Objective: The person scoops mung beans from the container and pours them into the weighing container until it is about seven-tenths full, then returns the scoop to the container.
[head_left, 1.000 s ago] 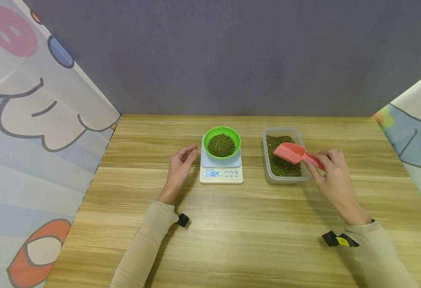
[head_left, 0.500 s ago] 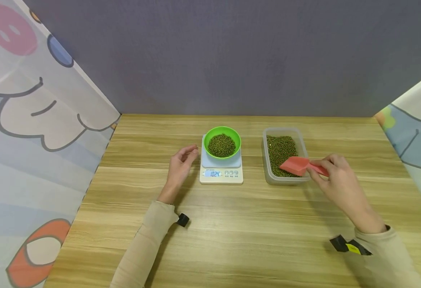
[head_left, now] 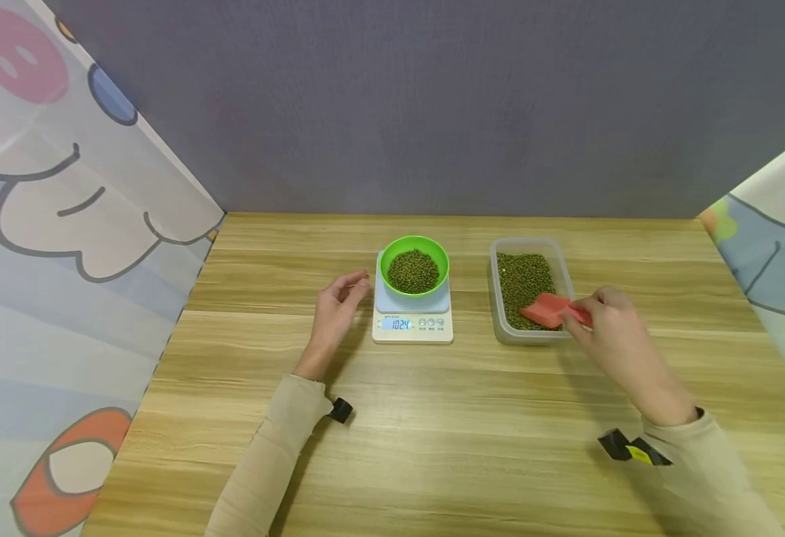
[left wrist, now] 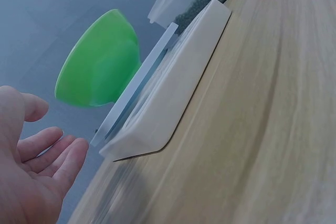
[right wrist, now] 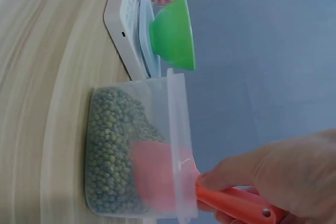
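Observation:
My right hand point(head_left: 617, 332) grips the handle of a pink-red scoop point(head_left: 545, 309), whose blade is down inside a clear plastic container point(head_left: 498, 317) of green mung beans point(head_left: 520, 280). Through the container wall in the right wrist view, the blade point(right wrist: 152, 174) shows partly in among the beans. My left hand point(head_left: 339, 309) is beside the kitchen scale point(head_left: 413, 335), fingers relaxed and holding nothing. On the scale's platform stands a green bowl point(head_left: 442, 272) with mung beans in it. The display point(head_left: 397, 324) reads 102.4.
Scale and container stand side by side on a wood-grain table point(head_left: 433, 432), with a gap between them. A grey partition point(head_left: 392, 112) rises behind the table, and printed cloth panels point(head_left: 63, 298) flank it.
The scoop has gone from above the beans down toward the container's near right corner, its blade now lower among them. The left hand and the display reading stay the same.

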`<state>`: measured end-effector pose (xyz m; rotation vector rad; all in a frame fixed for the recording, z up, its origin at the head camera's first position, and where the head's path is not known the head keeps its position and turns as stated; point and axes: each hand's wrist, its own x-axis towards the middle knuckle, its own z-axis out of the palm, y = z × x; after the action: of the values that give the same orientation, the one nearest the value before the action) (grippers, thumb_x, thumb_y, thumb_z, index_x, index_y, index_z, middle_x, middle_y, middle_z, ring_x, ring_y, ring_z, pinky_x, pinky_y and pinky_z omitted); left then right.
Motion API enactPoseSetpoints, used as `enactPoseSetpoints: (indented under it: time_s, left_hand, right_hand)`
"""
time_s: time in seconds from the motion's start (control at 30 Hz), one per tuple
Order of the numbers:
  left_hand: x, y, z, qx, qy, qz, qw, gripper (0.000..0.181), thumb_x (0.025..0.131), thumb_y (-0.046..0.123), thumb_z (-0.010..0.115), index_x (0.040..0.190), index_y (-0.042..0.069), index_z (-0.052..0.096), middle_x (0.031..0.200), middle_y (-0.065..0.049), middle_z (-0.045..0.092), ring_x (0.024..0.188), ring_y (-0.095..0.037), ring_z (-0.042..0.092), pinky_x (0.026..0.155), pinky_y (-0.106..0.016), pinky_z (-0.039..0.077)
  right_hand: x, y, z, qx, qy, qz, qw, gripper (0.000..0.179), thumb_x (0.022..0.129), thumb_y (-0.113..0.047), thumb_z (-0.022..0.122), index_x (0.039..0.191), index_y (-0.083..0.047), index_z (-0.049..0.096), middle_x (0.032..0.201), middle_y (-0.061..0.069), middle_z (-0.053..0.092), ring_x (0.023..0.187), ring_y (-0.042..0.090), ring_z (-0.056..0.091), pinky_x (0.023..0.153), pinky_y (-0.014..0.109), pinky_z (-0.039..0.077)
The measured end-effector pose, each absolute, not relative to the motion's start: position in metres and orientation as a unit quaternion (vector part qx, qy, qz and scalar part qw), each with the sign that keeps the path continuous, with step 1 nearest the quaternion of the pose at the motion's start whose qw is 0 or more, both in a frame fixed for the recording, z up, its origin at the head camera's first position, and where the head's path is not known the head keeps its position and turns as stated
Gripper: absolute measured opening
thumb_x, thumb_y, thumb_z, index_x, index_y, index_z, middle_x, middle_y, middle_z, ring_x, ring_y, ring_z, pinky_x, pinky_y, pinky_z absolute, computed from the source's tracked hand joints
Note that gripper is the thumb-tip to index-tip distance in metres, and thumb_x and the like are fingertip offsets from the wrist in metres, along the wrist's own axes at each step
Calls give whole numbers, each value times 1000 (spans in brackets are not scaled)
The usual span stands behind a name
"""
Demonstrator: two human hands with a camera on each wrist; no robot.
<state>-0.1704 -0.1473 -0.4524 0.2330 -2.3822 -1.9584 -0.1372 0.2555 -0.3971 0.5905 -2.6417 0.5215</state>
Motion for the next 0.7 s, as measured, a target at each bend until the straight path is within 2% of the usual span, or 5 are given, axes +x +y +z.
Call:
enactPoseSetpoints:
  time_s: [0.3,0.7]
  left_hand:
    - [-171,-147,-456,62,-771,-632,36,38,103,25,64,133,2,66,134,-15,68,117,-30,66,107,-43,50]
    - [-171,-143,-456,63,-771,-632,34,37,104,24,64,133,1,66,133,-18,67,116,-32,66,105,-43,51]
  right_hand:
    - [-143,252,-402,199,-942,193,186,15,80,6,80,88,16,72,71,16,53,63,25,46,53,34,36]
    - [-145,250,-408,182,-935,213,217,19,79,6,83,90,17,72,74,21,57,67,31,50,59,41,38]
